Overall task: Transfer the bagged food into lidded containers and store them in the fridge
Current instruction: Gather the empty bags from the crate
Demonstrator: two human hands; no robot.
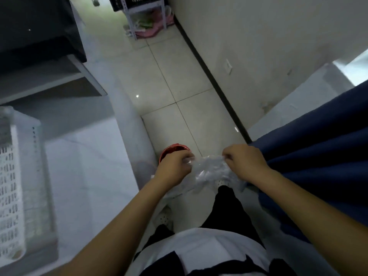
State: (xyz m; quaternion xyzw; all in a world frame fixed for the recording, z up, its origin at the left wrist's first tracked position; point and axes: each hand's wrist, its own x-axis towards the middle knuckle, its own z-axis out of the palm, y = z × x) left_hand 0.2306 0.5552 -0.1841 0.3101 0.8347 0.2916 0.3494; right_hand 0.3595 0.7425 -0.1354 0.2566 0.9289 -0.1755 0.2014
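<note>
A crumpled clear plastic bag (211, 170) is held out in front of the body, above the tiled floor (179, 80), by both hands. Its left edge is pinched in the grip of the left hand (173, 168), whose fingers are curled round the film; its right edge is pinched in the grip of the right hand (244, 162), whose thumb and fingers are pressed together on a gathered fold. The bag is stretched loosely between the two hands, and whether anything lies inside it cannot be told, as the film is wrinkled and blurred.

Just beyond the left hand, a round red container (174, 149) is seen on the floor, partly hidden by the knuckles; what it holds cannot be made out. Below the bag, dark trousers and pale perforated shoes (164, 217) are seen on the tiles.

To the left, a pale desk (79, 176) is seen, with a white slotted basket (10, 186) standing at its near left edge and a dark boxy appliance (37, 26) further back. To the right, a blue curtain (318, 166) hangs beside the right forearm. A white wall (268, 46) with a dark skirting strip runs along the floor, and a wall socket (228, 66) is set low in it. At the far end, a metal rack (147, 18) stands with pink and green items on its lowest shelf.
</note>
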